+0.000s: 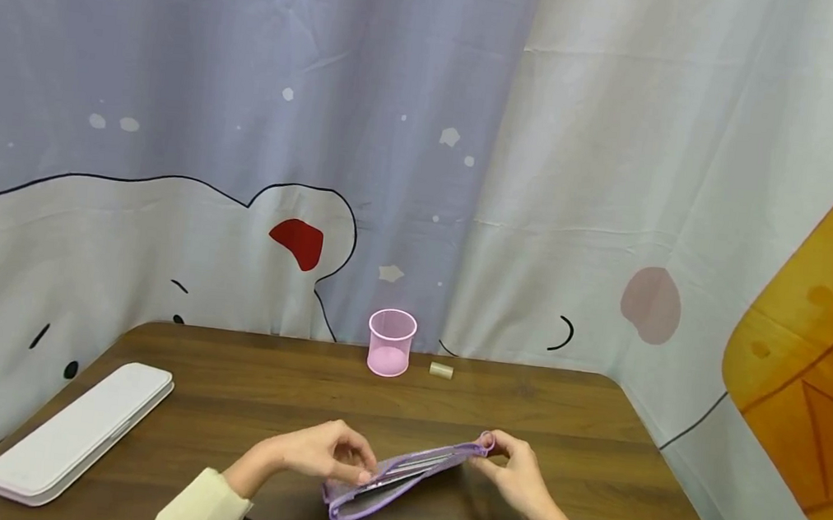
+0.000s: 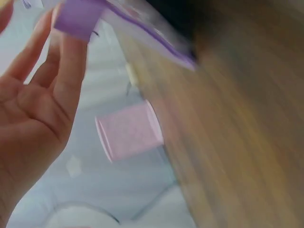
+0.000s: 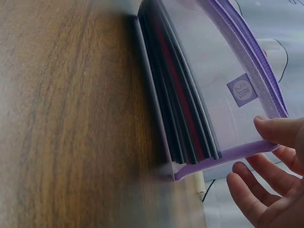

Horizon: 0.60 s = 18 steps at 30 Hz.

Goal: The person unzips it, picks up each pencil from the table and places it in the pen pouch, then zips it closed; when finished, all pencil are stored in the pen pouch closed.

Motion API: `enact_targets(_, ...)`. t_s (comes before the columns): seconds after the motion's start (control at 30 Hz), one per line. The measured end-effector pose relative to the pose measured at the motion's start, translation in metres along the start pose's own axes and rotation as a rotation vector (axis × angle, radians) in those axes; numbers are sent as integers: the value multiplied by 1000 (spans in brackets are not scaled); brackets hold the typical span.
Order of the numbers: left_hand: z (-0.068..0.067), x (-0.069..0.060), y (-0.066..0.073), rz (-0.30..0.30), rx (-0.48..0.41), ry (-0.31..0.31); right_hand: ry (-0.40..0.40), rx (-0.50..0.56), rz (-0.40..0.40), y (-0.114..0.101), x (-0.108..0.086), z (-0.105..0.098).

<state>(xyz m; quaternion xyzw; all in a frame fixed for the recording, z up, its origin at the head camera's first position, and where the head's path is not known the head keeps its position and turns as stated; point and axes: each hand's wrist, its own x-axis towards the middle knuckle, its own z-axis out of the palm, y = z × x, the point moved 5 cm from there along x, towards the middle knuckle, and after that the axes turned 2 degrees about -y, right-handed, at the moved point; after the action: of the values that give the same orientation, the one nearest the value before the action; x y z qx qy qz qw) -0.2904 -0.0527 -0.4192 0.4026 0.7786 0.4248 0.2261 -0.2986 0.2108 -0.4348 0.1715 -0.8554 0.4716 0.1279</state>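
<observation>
A purple-trimmed mesh zipper pouch is held tilted over the near middle of the table, its upper edge parted. Several thin dark-edged items, one of them reddish, stand inside it; their kind cannot be made out. My left hand pinches the pouch's rim toward its left end. At the right end, my right hand grips the corner near a small purple loop. In the right wrist view, the thumb presses the mesh below a square purple label. The left wrist view is blurred, with a purple tab at the fingertips.
A long white case lies along the table's left side. At the back edge stands a pink see-through cup, with a small pale cylinder lying to its right. A printed curtain hangs behind the table.
</observation>
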Motion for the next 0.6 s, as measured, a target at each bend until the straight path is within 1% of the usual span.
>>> enact_targets(0.07, -3, -15, -4, 25, 36, -22, 23, 14, 20, 0, 1, -1)
enact_targets(0.1, -4, -23, -7, 37, 38, -24, 34, 21, 38, 0, 1, -1)
enact_targets(0.13, -5, -29, -9, 49, 31, -18, 46, 33, 61, 0, 1, -2)
enact_targets(0.17, -6, -35, -10, 66, 46, -4, 60, 43, 79, 0, 1, -2)
enact_targets(0.2, -7, -39, -12, 86, 78, 24, 72, 52, 98, 0, 1, -3)
enact_targets(0.23, -7, -41, -12, 112, 117, 63, 84, 60, 117, 1, 1, -4)
enact_targets(0.27, -7, -43, -13, 130, 135, 108, 93, 65, 132, 1, 1, -4)
enact_targets(0.33, -7, -42, -14, 159, 187, 226, 110, 70, 151, 1, 1, -5)
enact_targets(0.4, -9, -38, -14, 163, 228, 351, 116, 73, 159, 1, 2, -4)
enact_targets(0.47, -13, -34, -16, 144, 215, 451, 117, 88, 159, 2, 4, -3)
enact_targets(0.5, -15, -32, -18, 125, 198, 489, 117, 99, 159, 2, 4, -3)
enact_targets(0.57, -20, -28, -20, 83, 149, 540, 119, 126, 166, 3, 5, -3)
enact_targets(0.6, -22, -26, -21, 69, 123, 551, 121, 136, 170, 3, 5, -3)
